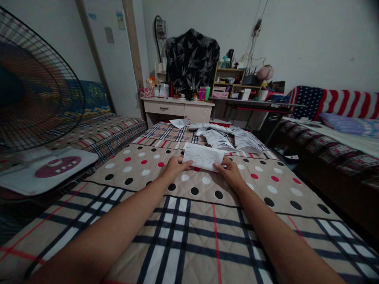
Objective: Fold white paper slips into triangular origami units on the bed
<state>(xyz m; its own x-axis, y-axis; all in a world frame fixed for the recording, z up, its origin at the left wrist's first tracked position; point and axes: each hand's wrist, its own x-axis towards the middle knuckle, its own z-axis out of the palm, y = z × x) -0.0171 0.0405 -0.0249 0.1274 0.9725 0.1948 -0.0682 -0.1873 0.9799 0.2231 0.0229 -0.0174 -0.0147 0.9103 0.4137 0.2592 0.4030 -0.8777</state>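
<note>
A white sheet of printed paper point(203, 156) is stretched between my two hands, just above the patterned bedspread point(204, 221). My left hand point(177, 165) pinches its left end, thumb on top. At the right end, my right hand point(229, 169) grips the sheet in the same way. The print is too small to read. Just beyond the sheet, rows of overlapping white paper slips point(217, 139) lie fanned out on the bed. Behind them on the left is a loose white paper point(179, 123) with scissors-like handles at its edge, hard to make out.
A large fan point(38, 86) stands close on the left, beside a white board-like surface point(17, 173). Beyond the bed are a white dresser point(177, 109) with bottles, a hanging dark shirt point(191, 59) and a cluttered shelf table point(251, 101). Another bed point(340, 138) is on the right.
</note>
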